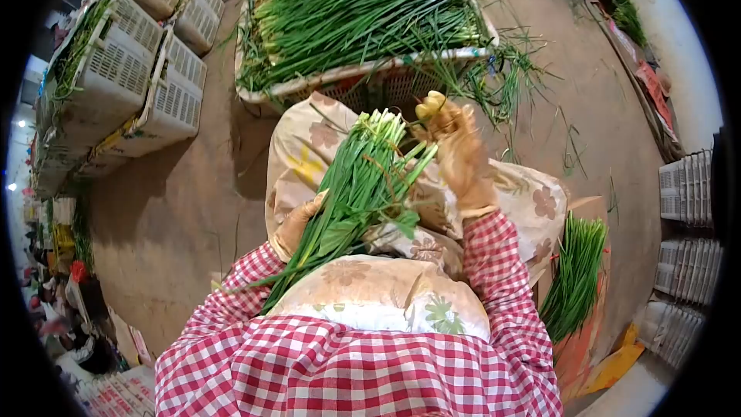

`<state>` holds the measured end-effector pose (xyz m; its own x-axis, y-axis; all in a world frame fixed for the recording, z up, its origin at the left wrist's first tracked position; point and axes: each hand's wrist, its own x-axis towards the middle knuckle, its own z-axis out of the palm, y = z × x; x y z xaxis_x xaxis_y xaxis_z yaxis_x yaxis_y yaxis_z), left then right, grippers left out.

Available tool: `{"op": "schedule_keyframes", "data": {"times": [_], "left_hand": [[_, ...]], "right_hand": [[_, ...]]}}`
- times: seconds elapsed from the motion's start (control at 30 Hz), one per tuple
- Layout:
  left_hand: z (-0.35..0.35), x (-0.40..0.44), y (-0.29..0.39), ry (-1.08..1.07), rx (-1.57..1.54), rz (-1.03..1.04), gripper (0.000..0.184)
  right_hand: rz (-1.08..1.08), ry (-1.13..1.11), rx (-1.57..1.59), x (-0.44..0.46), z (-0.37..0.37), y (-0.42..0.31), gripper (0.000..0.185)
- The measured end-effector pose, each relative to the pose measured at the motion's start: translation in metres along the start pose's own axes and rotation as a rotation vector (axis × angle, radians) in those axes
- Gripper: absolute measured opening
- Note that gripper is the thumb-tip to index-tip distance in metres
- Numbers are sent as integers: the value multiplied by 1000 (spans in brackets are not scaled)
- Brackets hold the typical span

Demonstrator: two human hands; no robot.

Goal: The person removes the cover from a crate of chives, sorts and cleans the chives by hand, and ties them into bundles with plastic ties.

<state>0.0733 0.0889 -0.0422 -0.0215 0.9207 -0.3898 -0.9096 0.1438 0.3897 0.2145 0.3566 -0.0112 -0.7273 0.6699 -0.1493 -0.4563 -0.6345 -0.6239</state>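
Bunch of slim green stalks [356,177], slanting over your lap [513,201], gripped by your left hand [297,225], pale ends [380,125] fanned away from you, broad leaves [338,236] on top, your blurred right hand [457,147] beside it, possibly touching.

Red-and-white checked sleeves [498,251]

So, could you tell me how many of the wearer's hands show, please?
2: the left hand grips the bunch of greens from its left side; the right hand, blurred, is beside its pale ends. The greens partly hide the left.
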Motion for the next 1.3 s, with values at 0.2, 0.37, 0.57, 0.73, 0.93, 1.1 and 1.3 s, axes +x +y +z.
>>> {"op": "schedule_keyframes", "data": {"times": [0.2,0.37,0.57,0.73,0.93,1.1,1.3], "left_hand": [[1,-7,-4,14,-126,25,40],[20,-10,0,175,221,208,48],[37,-6,16,154,366,146,54],[40,-4,14,225,308,217,51],[19,-1,0,184,71,152,48],[29,-2,1,261,313,140,51],[58,-3,8,182,671,150,60]], "right_hand": [[-248,195,-442,13,-12,-68,40],[-389,120,-953,8,7,-101,40],[431,-294,-1283,-36,59,-10,40],[514,-577,-1348,-43,37,-38,34],[-377,-523,-190,-49,5,-104,24],[-476,-271,-131,-27,32,-147,20],[204,-383,-1943,-21,97,-45,74]]}}
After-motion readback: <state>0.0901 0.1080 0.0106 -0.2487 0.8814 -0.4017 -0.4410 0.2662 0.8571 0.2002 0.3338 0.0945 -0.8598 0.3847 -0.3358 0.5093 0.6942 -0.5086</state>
